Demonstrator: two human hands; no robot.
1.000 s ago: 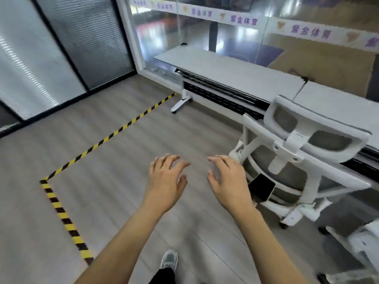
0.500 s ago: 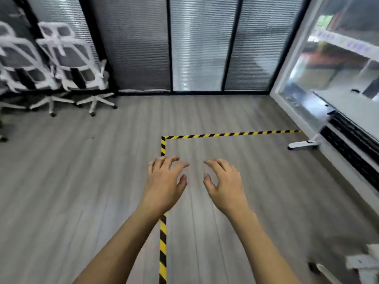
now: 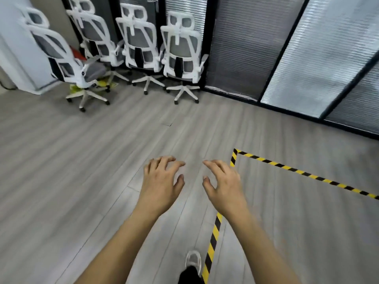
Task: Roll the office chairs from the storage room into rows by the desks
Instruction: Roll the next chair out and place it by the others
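Several white mesh-backed office chairs stand in a group at the far left against a dark glass wall. The nearest on the right faces away from me, another stands beside it, and one is turned sideways at the left. My left hand and my right hand are held out in front of me at waist height, palms down, fingers spread, holding nothing. Both hands are well short of the chairs, with bare floor between.
Yellow-and-black hazard tape marks a corner on the grey wood floor to my right and runs back past my shoe. Glass partitions with blinds line the far right. A white cabinet stands at the far left.
My view has swung left, away from the desk and the chair beside it, across the taped floor. The stored chairs now lie ahead and nearer. Both hands stay out front, empty.
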